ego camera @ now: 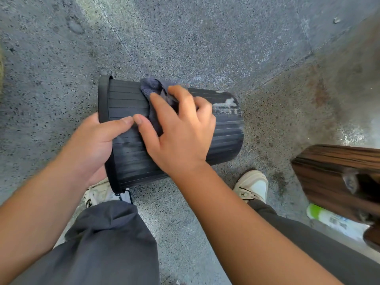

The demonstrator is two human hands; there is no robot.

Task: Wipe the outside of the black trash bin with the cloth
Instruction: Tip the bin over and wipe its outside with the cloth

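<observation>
A: What is seen at the left?

B: The black trash bin (131, 161) is held on its side above the speckled floor (51, 79), its rim end at the left. That rim is gripped by the left hand (96, 145), thumb laid along the ribbed wall; the other fingers are hidden behind the rim, probably curled inside.

A: And in the middle?

B: The cloth (154, 89), dark grey-blue and bunched, is pressed onto the upper wall by the right hand (181, 130), whose fingers (162, 108) are bent over it and hold it.

A: Which step is judged to be in hand?

B: The wiping itself, around mid-wall. Whitish residue (225, 104) is seen further right near the base end, apart from the cloth.

A: What would be called for next?

B: The cloth would probably need to be drawn rightward over that patch with firm pressure while the rim is kept steady. Beyond it, a wooden piece (337, 177) and a green-capped bottle (329, 219) are seen.
</observation>
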